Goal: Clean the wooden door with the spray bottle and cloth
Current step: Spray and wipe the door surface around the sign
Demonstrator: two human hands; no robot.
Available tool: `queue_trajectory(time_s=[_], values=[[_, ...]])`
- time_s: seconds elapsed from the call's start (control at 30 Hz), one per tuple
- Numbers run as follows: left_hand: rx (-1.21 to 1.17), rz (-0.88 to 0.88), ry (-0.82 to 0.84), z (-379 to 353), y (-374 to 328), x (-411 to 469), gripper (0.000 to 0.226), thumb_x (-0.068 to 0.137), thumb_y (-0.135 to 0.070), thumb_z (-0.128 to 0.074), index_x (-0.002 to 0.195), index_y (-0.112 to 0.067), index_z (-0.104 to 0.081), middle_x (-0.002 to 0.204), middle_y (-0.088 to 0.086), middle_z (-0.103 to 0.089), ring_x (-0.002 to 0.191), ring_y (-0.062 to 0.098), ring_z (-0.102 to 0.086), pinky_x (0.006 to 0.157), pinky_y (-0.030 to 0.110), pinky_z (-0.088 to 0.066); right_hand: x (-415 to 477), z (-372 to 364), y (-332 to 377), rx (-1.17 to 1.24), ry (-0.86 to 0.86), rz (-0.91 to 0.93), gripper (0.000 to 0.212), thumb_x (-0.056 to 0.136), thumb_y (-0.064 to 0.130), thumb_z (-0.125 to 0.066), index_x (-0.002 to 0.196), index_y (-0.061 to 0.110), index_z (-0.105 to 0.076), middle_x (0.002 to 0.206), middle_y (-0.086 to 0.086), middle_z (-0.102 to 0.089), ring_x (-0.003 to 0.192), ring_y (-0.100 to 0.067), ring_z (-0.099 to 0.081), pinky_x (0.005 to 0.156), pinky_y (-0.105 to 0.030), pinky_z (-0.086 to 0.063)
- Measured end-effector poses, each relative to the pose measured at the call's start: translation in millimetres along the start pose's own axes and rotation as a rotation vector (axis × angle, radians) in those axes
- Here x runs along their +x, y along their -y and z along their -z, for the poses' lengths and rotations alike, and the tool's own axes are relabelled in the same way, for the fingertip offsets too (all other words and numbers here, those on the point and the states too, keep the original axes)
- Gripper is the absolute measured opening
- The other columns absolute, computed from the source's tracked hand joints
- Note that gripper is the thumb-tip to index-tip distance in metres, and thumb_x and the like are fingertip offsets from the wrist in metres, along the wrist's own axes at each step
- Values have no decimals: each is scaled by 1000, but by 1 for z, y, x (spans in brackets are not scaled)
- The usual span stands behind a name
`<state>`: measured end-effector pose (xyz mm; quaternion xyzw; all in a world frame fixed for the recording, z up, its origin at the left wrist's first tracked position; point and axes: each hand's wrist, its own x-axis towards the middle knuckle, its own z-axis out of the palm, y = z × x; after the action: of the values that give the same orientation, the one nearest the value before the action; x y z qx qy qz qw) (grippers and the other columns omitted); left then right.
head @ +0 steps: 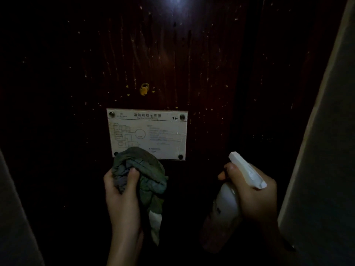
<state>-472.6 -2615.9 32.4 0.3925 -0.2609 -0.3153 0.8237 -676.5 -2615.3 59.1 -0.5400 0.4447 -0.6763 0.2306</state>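
**Door face, dim light: cloth and sprayer both in hand**

Counted: one wooden door [172, 54], dark, speckled with pale flecks and streaks. One white plaque [167, 131] fixed to it, marked 1F. Four round caps [182, 117], one at each plaque corner. One brass-coloured fitting [144, 89] just above the plaque. One cloth, one spray bottle, two hands. Pale wall [326, 169] well to the plaque's right, and another pale strip [11, 217] far off to its lower left.

Cloth [148, 167]: grey-green, bunched into a wad, overlapping the plaque's lower left corner beside the cap there. Pale tail hanging straight down below the wad. Touching the plaque or only in front of it: cannot tell.

Left hand [121, 191]: below the plaque's lower left corner, fingers curled round the wad, thumb pressed into its front.

Spray bottle [228, 204]: white, below and to the right of the plaque, apart from it. Long axis near upright, base leaning down and left, head uppermost. Nozzle aimed up and left, toward the plaque's lower right corner and the door.

Right hand [253, 192]: wrapped round the bottle's neck under the head, with one fingertip showing ahead of the neck beneath the nozzle. On the trigger or not: cannot tell.
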Motion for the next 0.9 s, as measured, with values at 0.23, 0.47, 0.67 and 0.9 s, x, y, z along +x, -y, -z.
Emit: queue_trajectory(time_s=[0.23,0.47,0.67,0.9], values=[[-14,15,28,-6,-1,-4,32,98,-21,-61,127,-32,-56,116,-1,-67,103,16,-66,76,31,-53,-2,-1,-3,-5,-66,-34,35,88,18,-69,60,-1,-61,59,-18,-62,58,-31,-63,59,-37,-48],[-9,6,34,-10,0,-4,34,98,-20,-61,131,-27,-56,121,4,-67,109,21,-66,85,33,-53,-1,0,0,-60,-148,-43,20,87,17,-71,68,23,-65,86,-11,-68,76,-21,-67,73,-42,-55],[-18,1,35,-13,0,-5,34,98,-17,-61,130,-25,-57,120,6,-67,108,22,-66,85,34,-54,-1,8,6,-76,-183,-55,27,89,18,-69,66,23,-55,85,-12,-65,73,-16,-63,61,-23,-46],[-19,1,55,-15,3,-6,27,97,-17,-62,117,-34,-60,113,-1,-68,104,19,-66,82,31,-51,2,17,-2,-41,-133,-61,17,90,15,-68,73,13,-66,77,-6,-68,67,-11,-66,59,-15,-47]])
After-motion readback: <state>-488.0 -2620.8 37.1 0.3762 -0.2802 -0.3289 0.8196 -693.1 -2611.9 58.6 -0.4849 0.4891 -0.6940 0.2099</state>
